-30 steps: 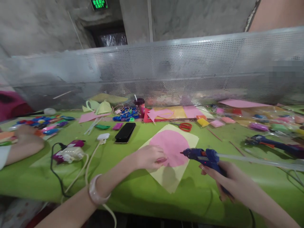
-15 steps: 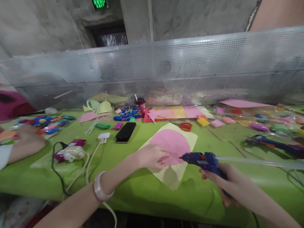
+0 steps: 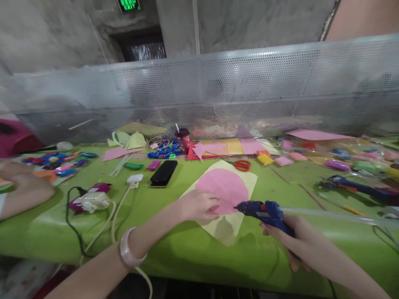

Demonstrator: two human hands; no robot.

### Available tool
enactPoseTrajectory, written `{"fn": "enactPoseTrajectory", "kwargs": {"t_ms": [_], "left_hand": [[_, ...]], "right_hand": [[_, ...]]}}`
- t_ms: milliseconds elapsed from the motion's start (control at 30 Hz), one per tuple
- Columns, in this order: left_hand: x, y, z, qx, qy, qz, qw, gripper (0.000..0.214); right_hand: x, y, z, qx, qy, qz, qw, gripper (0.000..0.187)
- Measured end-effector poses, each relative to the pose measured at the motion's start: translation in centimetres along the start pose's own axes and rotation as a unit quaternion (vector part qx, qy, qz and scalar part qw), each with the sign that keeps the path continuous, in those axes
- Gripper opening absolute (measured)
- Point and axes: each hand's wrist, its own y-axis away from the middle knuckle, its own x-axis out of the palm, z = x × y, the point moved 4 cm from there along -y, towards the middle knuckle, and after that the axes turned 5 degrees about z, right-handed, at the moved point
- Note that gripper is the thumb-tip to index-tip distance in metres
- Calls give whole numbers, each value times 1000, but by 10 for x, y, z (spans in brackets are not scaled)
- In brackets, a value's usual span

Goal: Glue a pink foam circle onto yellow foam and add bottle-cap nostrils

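A round pink sheet (image 3: 229,182) lies on pale yellow paper (image 3: 215,236) in the middle of the green table. My left hand (image 3: 201,204) is closed, its bent fingers pressed onto the circle's lower left edge. In my right hand (image 3: 289,236) is a blue glue gun (image 3: 264,211), a long clear glue stick running out of its back. Its dark nozzle points left at the circle's lower right edge; whether it touches cannot be made out. Red-handled scissors (image 3: 242,165) lie at the paper's top corner, their blades partly hidden.
A black phone (image 3: 163,173) and a power strip (image 3: 90,199) with cables lie on the left. Farther left is another person's hand (image 3: 29,187). A second glue gun (image 3: 358,187) lies at right. A cup (image 3: 183,140) stands near the perforated metal screen (image 3: 249,91).
The view has shifted slightly. Both my hands keep nearly the same places, and the glue gun's nozzle stays near the circle's edge. The other person's hand on the left has moved a little left.
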Motion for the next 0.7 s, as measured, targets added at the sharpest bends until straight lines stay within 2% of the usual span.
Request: {"fn": "enactPoseTrajectory", "kwargs": {"t_ms": [100,333,467,700], "left_hand": [[0,1,-1,0,-20,14,1000,28],[-3,-1,-2,-20,-16,18,999,22],[-7,-3,4,-35,45,40,998,15],[-10,-7,26,-34,192,67,979,18]], "right_hand": [[-1,-2,0,-5,-3,-16,1000,37],[1,-4,-1,-9,1,-4,1000,37],[4,-9,1,-41,7,36,998,34],[16,-18,13,-63,11,39,997,29]]}}
